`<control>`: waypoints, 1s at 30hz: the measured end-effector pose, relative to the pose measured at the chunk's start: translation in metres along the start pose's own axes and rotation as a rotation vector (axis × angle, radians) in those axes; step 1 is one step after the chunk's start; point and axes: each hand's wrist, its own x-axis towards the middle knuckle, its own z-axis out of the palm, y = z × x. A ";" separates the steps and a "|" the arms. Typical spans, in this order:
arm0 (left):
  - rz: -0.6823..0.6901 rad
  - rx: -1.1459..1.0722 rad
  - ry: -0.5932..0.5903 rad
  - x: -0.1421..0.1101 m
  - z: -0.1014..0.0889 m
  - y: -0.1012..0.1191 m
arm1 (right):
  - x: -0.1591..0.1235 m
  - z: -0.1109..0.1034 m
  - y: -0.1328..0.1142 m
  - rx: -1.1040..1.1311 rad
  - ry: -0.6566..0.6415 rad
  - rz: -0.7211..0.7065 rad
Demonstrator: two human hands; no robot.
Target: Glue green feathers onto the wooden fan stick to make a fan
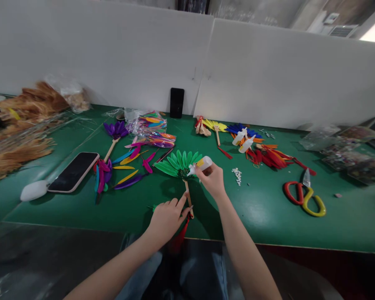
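Note:
A green feather fan (177, 164) lies on the green table (256, 208), its wooden stick handle (189, 198) pointing toward me. My left hand (167, 216) pinches the lower end of that stick, where a red tassel hangs over the table edge. My right hand (212, 180) is closed around a small white glue bottle (200, 165) with a yellow label. The bottle's nozzle points left at the base of the green feathers.
Loose coloured feathers (127, 166) and a phone (74, 171) lie to the left, beside a white oval object (33, 190). Finished fans and glue bottles (243, 139) sit at the back right. Red and yellow scissors (304, 196) and small white beads (237, 175) lie to the right. Straw-coloured feathers (18, 125) pile up far left.

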 end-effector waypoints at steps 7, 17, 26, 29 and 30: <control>0.011 -0.001 0.007 0.001 0.000 0.000 | 0.002 -0.002 0.005 -0.136 0.202 -0.061; -0.012 -0.001 -0.015 0.000 -0.002 0.001 | -0.002 -0.003 0.000 -0.184 -0.088 -0.096; -0.019 -0.005 -0.041 0.001 -0.005 0.002 | -0.003 -0.001 0.000 -0.210 -0.136 -0.118; -0.021 -0.014 -0.042 0.001 -0.006 0.002 | -0.003 -0.001 -0.001 -0.219 -0.138 -0.110; -0.021 -0.014 -0.042 0.001 -0.006 0.002 | -0.003 -0.002 -0.002 -0.221 -0.142 -0.106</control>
